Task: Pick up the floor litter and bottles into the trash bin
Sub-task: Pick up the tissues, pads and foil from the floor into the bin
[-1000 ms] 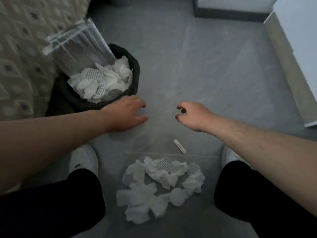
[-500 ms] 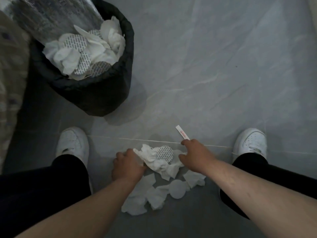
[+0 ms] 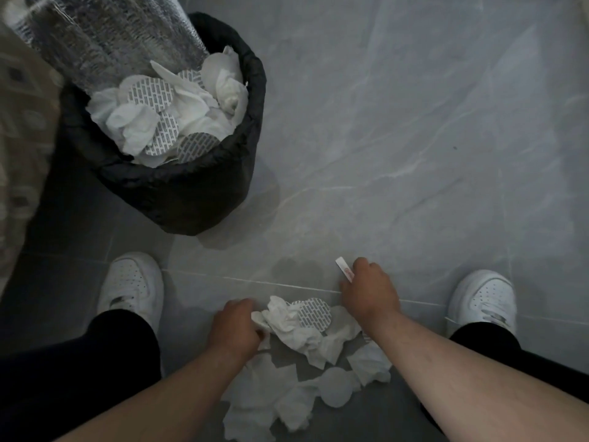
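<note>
Tissue litter [image 3: 306,362] lies heaped on the grey tiled floor [image 3: 398,138] between both hands, a spread of crumpled white paper with round discs among it. One patterned disc [image 3: 314,314] sits at the top of the heap, just between the two hands, and a plain white disc [image 3: 334,389] lies nearer the person, below the right forearm.

Left hand [image 3: 234,330] is curled shut on the edge of a crumpled tissue [image 3: 280,317] at the left side of the heap, the paper bunching out from under its fingers. Right hand [image 3: 369,290] is down on the floor at the heap's far right corner, fingers bent over the near end of a small white strip [image 3: 343,268] with red print; whether the fingers actually pinch the strip or only rest on it cannot be told, since the knuckles cover the contact.

Up and to the left of the left hand, well apart from it, stands the black-lined trash bin [image 3: 197,193], already holding crumpled tissues and several patterned discs. A clear ribbed plastic container [image 3: 105,36] leans out of the bin's far left side. White shoes flank the hands: the left shoe [image 3: 132,287] just outside the left hand, the right shoe [image 3: 483,298] outside the right hand.
</note>
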`<move>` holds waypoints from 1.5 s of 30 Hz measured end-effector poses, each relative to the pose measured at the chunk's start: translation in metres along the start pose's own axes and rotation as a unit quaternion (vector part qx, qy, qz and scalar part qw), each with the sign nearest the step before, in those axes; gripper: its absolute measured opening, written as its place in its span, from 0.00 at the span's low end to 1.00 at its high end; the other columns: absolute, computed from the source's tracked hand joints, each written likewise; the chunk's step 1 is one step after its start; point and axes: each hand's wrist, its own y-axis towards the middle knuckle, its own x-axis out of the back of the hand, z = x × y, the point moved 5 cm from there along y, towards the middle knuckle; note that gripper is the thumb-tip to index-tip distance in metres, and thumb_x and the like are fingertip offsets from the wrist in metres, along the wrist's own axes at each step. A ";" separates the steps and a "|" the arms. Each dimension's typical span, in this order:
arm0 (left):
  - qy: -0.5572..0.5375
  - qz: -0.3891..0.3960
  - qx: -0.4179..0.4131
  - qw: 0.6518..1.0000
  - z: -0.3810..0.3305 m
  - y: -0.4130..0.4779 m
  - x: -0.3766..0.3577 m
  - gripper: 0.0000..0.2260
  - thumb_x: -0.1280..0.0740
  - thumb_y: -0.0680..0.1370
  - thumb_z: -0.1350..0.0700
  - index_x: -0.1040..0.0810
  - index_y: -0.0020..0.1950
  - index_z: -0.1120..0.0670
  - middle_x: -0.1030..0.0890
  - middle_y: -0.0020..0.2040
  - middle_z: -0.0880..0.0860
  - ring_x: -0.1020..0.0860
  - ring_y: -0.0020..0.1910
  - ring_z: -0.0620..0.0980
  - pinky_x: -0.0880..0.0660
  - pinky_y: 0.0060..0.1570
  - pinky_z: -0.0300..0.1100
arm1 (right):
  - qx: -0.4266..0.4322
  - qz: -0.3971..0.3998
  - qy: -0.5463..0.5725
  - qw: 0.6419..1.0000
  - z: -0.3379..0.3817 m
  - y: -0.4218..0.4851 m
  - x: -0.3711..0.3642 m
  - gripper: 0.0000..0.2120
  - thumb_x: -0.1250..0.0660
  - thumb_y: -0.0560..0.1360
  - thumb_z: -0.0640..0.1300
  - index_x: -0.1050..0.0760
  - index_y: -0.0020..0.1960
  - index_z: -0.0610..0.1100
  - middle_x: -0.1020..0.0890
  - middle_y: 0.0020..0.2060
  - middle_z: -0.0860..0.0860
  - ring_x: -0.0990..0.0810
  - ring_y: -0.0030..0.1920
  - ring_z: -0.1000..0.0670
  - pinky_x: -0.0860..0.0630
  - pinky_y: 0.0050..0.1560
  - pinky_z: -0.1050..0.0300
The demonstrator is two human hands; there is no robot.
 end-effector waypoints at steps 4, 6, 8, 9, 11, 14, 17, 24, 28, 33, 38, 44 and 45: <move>-0.035 0.004 -0.019 0.999 0.004 0.002 0.000 0.15 0.30 0.68 0.56 0.37 0.33 0.48 0.22 0.47 0.56 0.23 0.49 0.57 0.34 0.39 0.41 | -0.008 0.018 0.027 0.999 -0.002 0.007 -0.003 0.02 0.38 0.73 0.40 0.32 0.44 0.44 0.20 0.46 0.42 0.22 0.49 0.40 0.34 0.39 0.56; -0.044 0.010 -0.016 0.999 0.006 0.004 0.004 0.14 0.30 0.68 0.58 0.37 0.33 0.49 0.21 0.43 0.55 0.22 0.47 0.56 0.35 0.37 0.40 | -0.019 0.035 0.068 0.997 -0.004 0.010 -0.003 0.03 0.36 0.71 0.39 0.29 0.40 0.45 0.19 0.43 0.43 0.21 0.47 0.41 0.33 0.40 0.58; -0.043 0.032 -0.030 0.998 0.002 0.007 0.012 0.14 0.30 0.67 0.59 0.36 0.33 0.49 0.20 0.43 0.54 0.21 0.47 0.55 0.35 0.38 0.39 | -0.043 0.048 0.137 0.989 -0.004 0.012 0.000 0.08 0.33 0.70 0.39 0.28 0.34 0.47 0.20 0.36 0.45 0.20 0.42 0.43 0.29 0.40 0.57; -0.042 0.043 -0.044 0.997 -0.003 0.008 0.021 0.15 0.29 0.67 0.59 0.35 0.33 0.48 0.21 0.43 0.53 0.22 0.48 0.55 0.36 0.38 0.38 | -0.059 0.058 0.194 0.978 -0.003 0.012 0.004 0.10 0.31 0.69 0.37 0.28 0.32 0.47 0.21 0.34 0.45 0.21 0.38 0.43 0.25 0.40 0.53; -0.038 0.071 -0.080 0.994 -0.023 0.009 0.047 0.15 0.27 0.67 0.57 0.34 0.32 0.47 0.24 0.40 0.49 0.23 0.46 0.52 0.36 0.37 0.38 | -0.084 0.077 0.308 0.945 0.006 0.010 0.021 0.11 0.29 0.69 0.35 0.26 0.32 0.45 0.23 0.31 0.43 0.25 0.31 0.46 0.22 0.39 0.47; -0.039 0.085 -0.145 0.985 -0.066 0.005 0.115 0.13 0.25 0.67 0.57 0.30 0.35 0.48 0.25 0.39 0.48 0.25 0.42 0.48 0.33 0.33 0.38 | -0.046 0.087 0.361 0.927 0.037 0.009 0.072 0.09 0.30 0.71 0.33 0.26 0.35 0.41 0.26 0.30 0.44 0.28 0.29 0.48 0.25 0.36 0.52; -0.031 0.016 -0.217 0.975 -0.114 -0.009 0.211 0.11 0.24 0.67 0.56 0.26 0.39 0.52 0.23 0.38 0.49 0.25 0.40 0.47 0.32 0.32 0.33 | 0.035 0.070 0.334 0.939 0.080 0.003 0.144 0.08 0.30 0.71 0.35 0.25 0.36 0.43 0.25 0.30 0.46 0.27 0.29 0.50 0.24 0.34 0.57; -0.130 -0.098 -0.217 0.962 -0.123 -0.036 0.357 0.08 0.26 0.69 0.58 0.23 0.42 0.54 0.21 0.35 0.52 0.23 0.33 0.48 0.28 0.32 0.40 | 0.131 0.053 0.332 0.932 0.168 -0.021 0.240 0.07 0.30 0.73 0.37 0.26 0.39 0.44 0.24 0.32 0.48 0.24 0.30 0.52 0.24 0.30 0.62; -0.295 -0.101 -0.139 0.940 -0.081 -0.007 0.354 0.09 0.30 0.70 0.66 0.25 0.49 0.62 0.21 0.32 0.60 0.26 0.25 0.49 0.31 0.27 0.39 | 0.077 0.083 0.424 0.898 0.184 -0.012 0.216 0.05 0.32 0.75 0.38 0.27 0.41 0.43 0.22 0.33 0.46 0.24 0.31 0.51 0.24 0.32 0.61; -0.252 -0.240 -0.088 0.933 -0.041 0.033 0.352 0.06 0.32 0.68 0.61 0.25 0.43 0.58 0.21 0.31 0.55 0.24 0.32 0.55 0.28 0.33 0.46 | 0.043 0.095 0.429 0.897 0.193 0.002 0.192 0.03 0.32 0.75 0.38 0.25 0.44 0.42 0.22 0.34 0.45 0.25 0.33 0.49 0.24 0.34 0.59; -0.022 -0.247 -0.150 0.957 -0.036 0.037 0.321 0.10 0.30 0.70 0.51 0.25 0.44 0.56 0.24 0.40 0.51 0.23 0.46 0.55 0.30 0.40 0.45 | 0.089 0.094 0.364 0.922 0.208 0.001 0.188 0.03 0.31 0.74 0.39 0.25 0.43 0.42 0.21 0.33 0.46 0.26 0.30 0.51 0.26 0.31 0.61; 0.022 -0.399 -0.197 0.895 -0.002 0.014 0.326 0.31 0.40 0.68 0.37 0.27 0.60 0.59 0.25 0.55 0.57 0.27 0.54 0.58 0.35 0.56 0.45 | 0.189 0.042 0.260 0.946 0.247 -0.003 0.191 0.06 0.29 0.72 0.43 0.26 0.44 0.45 0.21 0.31 0.48 0.26 0.28 0.51 0.30 0.30 0.58; 0.031 -0.388 -0.192 0.901 0.005 0.014 0.319 0.34 0.42 0.68 0.36 0.28 0.63 0.60 0.26 0.60 0.58 0.28 0.59 0.59 0.36 0.61 0.45 | 0.212 0.032 0.238 0.947 0.260 -0.001 0.190 0.07 0.28 0.72 0.44 0.26 0.42 0.46 0.21 0.31 0.48 0.26 0.28 0.52 0.30 0.31 0.58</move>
